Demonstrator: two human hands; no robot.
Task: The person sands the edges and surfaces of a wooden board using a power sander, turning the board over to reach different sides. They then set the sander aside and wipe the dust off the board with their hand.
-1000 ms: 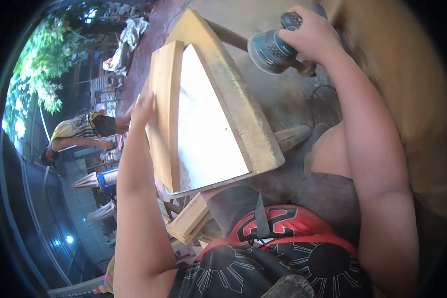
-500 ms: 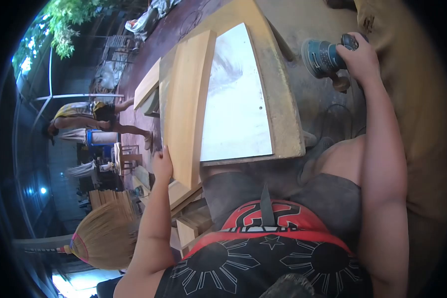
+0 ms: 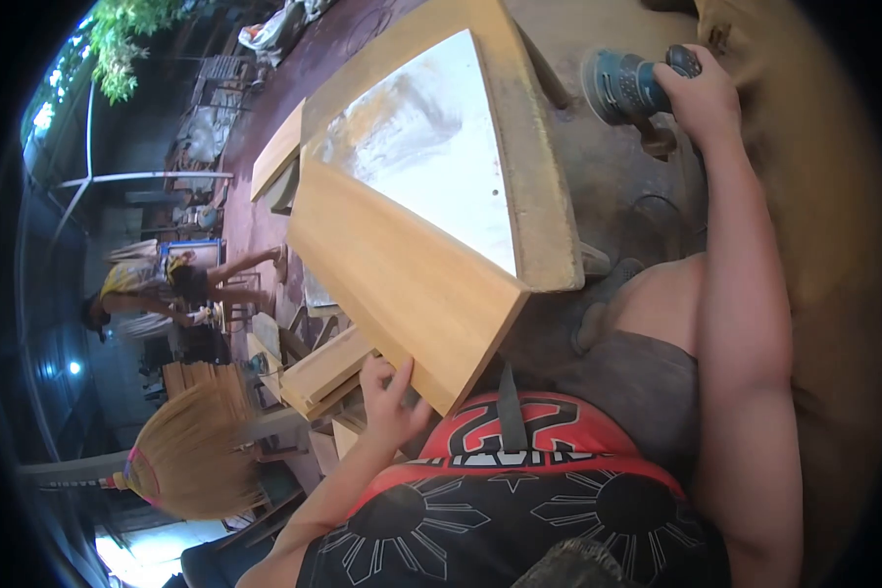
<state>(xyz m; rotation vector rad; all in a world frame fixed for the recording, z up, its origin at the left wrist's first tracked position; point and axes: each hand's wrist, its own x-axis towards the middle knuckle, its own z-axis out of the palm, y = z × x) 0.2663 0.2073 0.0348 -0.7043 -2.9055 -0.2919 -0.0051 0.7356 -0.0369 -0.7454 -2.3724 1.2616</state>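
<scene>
A light-brown wooden board [image 3: 402, 265] lies slantwise over a white panel [image 3: 441, 147] on the worktable [image 3: 554, 216], its near end jutting past the table edge toward my body. My left hand [image 3: 392, 400] grips the board's near-left edge, fingertips bent against the wood and part of the thumb side hidden. Off to the right, above the floor and apart from the board, my right hand [image 3: 704, 96] is wrapped around the handle of a teal random orbital sander [image 3: 622, 90]. The sander's round pad faces left, toward the table.
Wooden pieces [image 3: 325, 370] are stacked left of my left hand. A straw broom [image 3: 191, 451] stands further left. Another person [image 3: 157, 289] bends over in the background. A brown cloth-like surface [image 3: 823, 245] runs along the right side.
The board has swung from lengthwise to slantwise, its near end moving right and toward me. My left hand has moved with it, closer to my body. The right hand still holds the sander.
</scene>
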